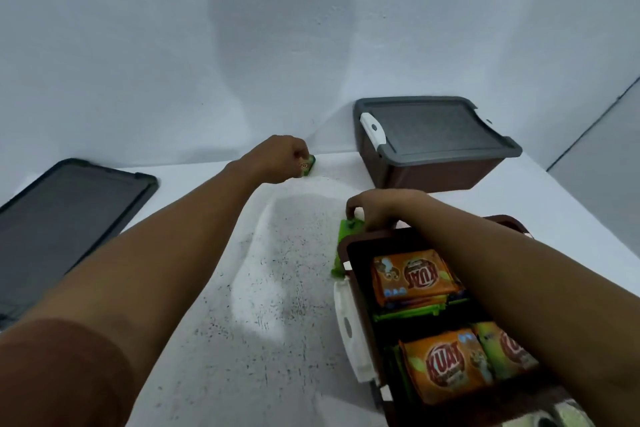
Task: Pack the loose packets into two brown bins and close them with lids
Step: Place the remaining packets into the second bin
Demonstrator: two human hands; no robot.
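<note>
The open brown bin (pixel 358 288) sits nearest, at the right, with a white latch (pixel 349 329) hanging on its left side. Inside it lie orange packets (pixel 446 366) printed "KUAT", with green packets (pixel 408 310) wedged between and beside them. The right forearm reaches across the top of this bin from its near-right side towards its far-left corner. There the right hand (pixel 377 210) is bent down at the wrist, fingers curled. Its fingertips pinch the upper edge of a green packet (pixel 348 239), which lies on the white speckled table (pixel 277 288) just outside the bin, touching that corner. To the left of the bin the left arm is stretched out nearly straight, away from the body. The left hand (pixel 280 158), beyond the bin and to its left, is clenched knuckles-up around a small green packet (pixel 309 163) with orange lettering. This packet lies on the table close to the wall (pixel 173 45). Well to the left of the bin a loose dark grey lid (pixel 65 211) lies flat on the table. Beyond the bin, at the far right by the wall, stands a second brown bin (pixel 440 170) with its grey lid (pixel 433 130) on.
</note>
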